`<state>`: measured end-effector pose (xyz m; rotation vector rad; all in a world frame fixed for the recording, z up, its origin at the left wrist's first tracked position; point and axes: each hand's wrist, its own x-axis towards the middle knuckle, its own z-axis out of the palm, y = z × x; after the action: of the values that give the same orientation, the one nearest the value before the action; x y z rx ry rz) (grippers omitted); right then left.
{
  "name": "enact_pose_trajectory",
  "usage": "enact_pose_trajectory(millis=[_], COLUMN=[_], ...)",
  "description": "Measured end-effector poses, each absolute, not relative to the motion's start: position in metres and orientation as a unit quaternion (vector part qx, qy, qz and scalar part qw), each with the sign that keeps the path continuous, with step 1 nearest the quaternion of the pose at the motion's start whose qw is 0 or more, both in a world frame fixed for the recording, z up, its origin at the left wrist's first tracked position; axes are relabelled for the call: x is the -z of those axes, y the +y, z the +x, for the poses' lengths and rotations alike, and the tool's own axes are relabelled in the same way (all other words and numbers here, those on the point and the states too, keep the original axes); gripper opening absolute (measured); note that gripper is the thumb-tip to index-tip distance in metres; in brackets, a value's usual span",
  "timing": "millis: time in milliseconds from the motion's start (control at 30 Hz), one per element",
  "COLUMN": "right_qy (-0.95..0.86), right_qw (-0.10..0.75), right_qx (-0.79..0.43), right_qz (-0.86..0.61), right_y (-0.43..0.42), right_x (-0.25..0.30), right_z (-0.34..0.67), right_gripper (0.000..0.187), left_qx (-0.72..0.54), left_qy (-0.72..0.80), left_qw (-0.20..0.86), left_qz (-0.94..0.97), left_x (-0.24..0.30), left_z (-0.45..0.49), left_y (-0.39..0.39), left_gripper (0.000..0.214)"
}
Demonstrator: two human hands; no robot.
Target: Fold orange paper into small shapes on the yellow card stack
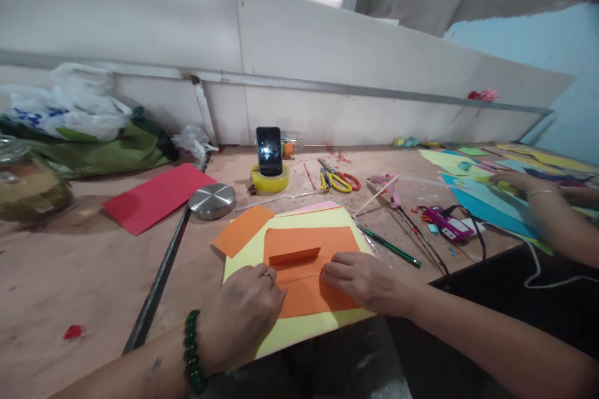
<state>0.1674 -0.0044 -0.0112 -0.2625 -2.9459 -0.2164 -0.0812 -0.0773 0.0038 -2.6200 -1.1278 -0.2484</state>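
Orange sheet: lies flat on the yellow sheet [299,329], between the two hands; main piece here is the orange sheet [306,302].
Flap: a narrow orange flap [294,255] stands up from its middle; whether cut from it or laid on cannot be told.
Left hand: left hand [246,308] at the sheet's left side, fingers curled, thumb toward the middle; tips partly hidden, so pinch or press cannot be told.
Right hand: right hand [362,277] over the right side, fingers bunched and bent, tips touching paper just beside the flap's right end; grip or mere pressure unclear.
Why both sides: probably steadies the paper while leaving the flap free.
Yellow underlay: likely a clean pad over the stained worktop [70,274].
Phone: phone [269,151] upright at the tape roll [271,182], which seemingly serves as its stand.
Tools: red-handled scissors [354,182] and pink glue gun [394,196] lie beyond the sheets, presumably within reach yet out of the way.
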Motion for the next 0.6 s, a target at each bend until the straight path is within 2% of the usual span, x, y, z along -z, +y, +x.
enact_pose_trajectory(millis=[100,233,300,367,467,533,600], right_qy=[-0.984,-0.982,-0.983,-0.977,-0.955,-0.934,-0.911], right_qw=[0.117,0.116,0.104,0.107,0.171,0.226,0.239], right_qx=[0.049,0.048,0.044,0.036,-0.009,-0.079,-0.176], right_qz=[-0.123,-0.139,-0.148,-0.179,-0.244,-0.267,-0.288], right_y=[-0.010,-0.013,-0.013,-0.014,-0.019,-0.024,-0.026], right_x=[0.013,0.012,0.009,0.005,0.002,0.001,-0.002], right_z=[0.171,0.171,0.170,0.166,0.156,0.145,0.132], right_gripper=[0.021,0.023,0.024,0.024,0.020,0.021,0.025], left_qx=[0.141,0.245,0.242,0.216,0.241,0.287,0.319], left_qy=[-0.417,-0.491,-0.523,-0.535,-0.549,-0.555,-0.541], left_qw=[0.121,0.075,0.017,-0.051,-0.086,-0.063,-0.036], left_qz=[-0.890,-0.833,-0.817,-0.815,-0.795,-0.779,-0.777], left_x=[0.001,0.007,0.008,0.008,0.008,0.010,0.015], left_z=[-0.086,-0.090,-0.092,-0.093,-0.094,-0.093,-0.089], left_y=[-0.072,-0.054,-0.045,-0.039,-0.037,-0.042,-0.049], left_gripper=[0.030,0.017,0.022,0.012,0.019,0.023,0.038])
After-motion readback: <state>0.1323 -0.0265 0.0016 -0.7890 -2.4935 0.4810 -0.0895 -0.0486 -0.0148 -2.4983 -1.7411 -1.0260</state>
